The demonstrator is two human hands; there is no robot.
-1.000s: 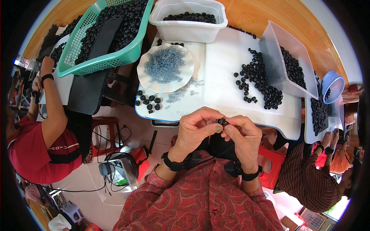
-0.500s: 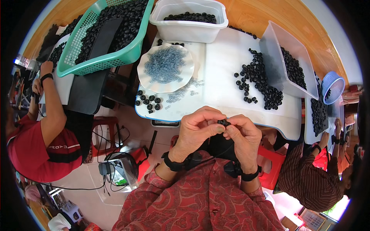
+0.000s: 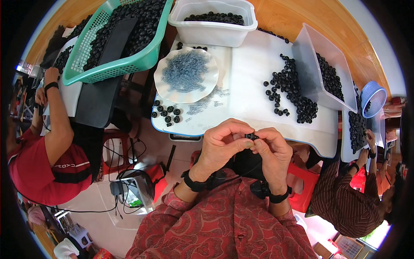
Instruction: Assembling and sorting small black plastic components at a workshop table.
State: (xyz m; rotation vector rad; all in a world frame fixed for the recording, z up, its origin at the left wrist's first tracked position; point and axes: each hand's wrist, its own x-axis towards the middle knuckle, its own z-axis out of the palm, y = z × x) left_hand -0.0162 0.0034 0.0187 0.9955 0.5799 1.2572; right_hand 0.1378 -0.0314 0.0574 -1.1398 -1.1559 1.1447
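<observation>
Between my fingertips, just off the table's front edge, is a small black round part [image 3: 251,136]. My left hand [image 3: 221,144] pinches it from one side between thumb and forefinger. My right hand [image 3: 275,152] pinches its other side, the thumb tip close to the left one. Fingers cover much of the part, so any smaller piece in it cannot be made out. Beyond my left hand stands a white wavy-rimmed plate [image 3: 208,88] heaped with small clear bluish pieces [image 3: 184,71], and similar pieces lie scattered beside it. Several black parts [image 3: 168,113] sit at the table's left front corner.
More black parts [image 3: 297,93] are spread on the white tabletop [image 3: 248,95] at the right, by a tilted translucent bin [image 3: 310,64]. A white tub [image 3: 211,33] and a green basket [image 3: 142,64] hold black parts too. People work at left and right.
The black part has turned slightly between my fingertips, while both hands stay almost in place. At the far right, a co-worker's hand has shifted over the black parts there.
</observation>
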